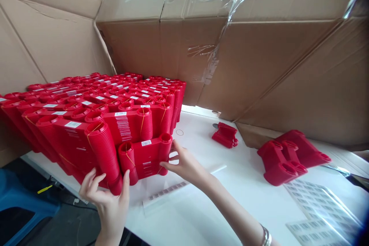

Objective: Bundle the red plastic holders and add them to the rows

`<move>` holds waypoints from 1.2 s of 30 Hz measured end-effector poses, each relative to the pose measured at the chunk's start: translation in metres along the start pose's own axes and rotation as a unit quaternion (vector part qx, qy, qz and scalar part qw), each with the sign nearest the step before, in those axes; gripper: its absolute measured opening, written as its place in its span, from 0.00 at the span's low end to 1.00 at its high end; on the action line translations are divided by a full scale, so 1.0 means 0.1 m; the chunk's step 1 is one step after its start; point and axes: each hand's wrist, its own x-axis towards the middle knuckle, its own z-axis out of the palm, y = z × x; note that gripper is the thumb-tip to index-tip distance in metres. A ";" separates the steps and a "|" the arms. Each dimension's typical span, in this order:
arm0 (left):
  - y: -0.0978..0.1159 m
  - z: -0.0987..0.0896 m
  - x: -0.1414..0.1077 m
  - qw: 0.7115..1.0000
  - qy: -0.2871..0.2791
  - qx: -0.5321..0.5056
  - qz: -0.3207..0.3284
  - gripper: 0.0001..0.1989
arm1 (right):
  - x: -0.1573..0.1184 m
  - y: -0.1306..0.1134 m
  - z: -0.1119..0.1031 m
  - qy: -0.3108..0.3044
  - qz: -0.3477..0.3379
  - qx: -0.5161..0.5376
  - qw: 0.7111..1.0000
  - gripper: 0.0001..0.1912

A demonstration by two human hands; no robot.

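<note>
Ribbed red plastic pieces are nested into banded bundles, many with white barcode labels on top. My right hand (184, 163) pinches the right end of a short red bundle (151, 157) at the front of the group, thumb in front and fingers behind. My left hand (108, 196) curls loosely at the bottom of a taller red bundle (105, 150). Its fingers touch that bundle's left side, and its thumb lies between the two bundles. Thin yellow rubber bands cross both bundles. The undersides of the bundles are hidden.
Many more red bundles (95, 98) stand behind, against cardboard walls (173, 50). On the white table (201, 207) lie a small red piece (225, 135), larger red pieces (284, 157), a loose rubber band (179, 132), a label strip (167, 191) and label sheets (323, 207). A blue stool (25, 203) stands lower left.
</note>
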 end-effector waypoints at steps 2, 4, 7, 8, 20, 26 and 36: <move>-0.02 0.02 -0.01 1.000 0.000 -0.015 -0.008 0.35 | 0.00 0.01 0.00 -0.001 0.000 -0.001 1.000 0.31; -0.06 0.03 -0.02 1.000 0.004 -0.027 -0.014 0.37 | 0.00 0.02 0.01 -0.001 0.001 -0.002 1.000 0.30; -0.11 0.04 -0.04 0.999 0.012 -0.037 -0.010 0.40 | 0.00 0.03 0.03 0.001 -0.003 0.003 1.000 0.25; -0.13 0.04 -0.05 0.999 0.012 -0.039 -0.006 0.40 | 0.01 0.04 0.04 0.001 -0.006 0.006 1.000 0.23; -0.13 0.01 -0.06 0.999 0.012 -0.025 0.016 0.40 | 0.05 0.17 0.08 0.017 -0.017 0.023 0.999 0.21; -0.13 0.03 -0.10 0.999 0.003 0.012 0.029 0.37 | 0.09 0.15 0.00 0.007 -0.017 0.023 1.000 0.20; -0.06 -0.01 -0.11 1.000 -0.011 -0.008 -0.004 0.33 | 0.03 0.21 0.10 0.041 0.004 0.057 0.997 0.22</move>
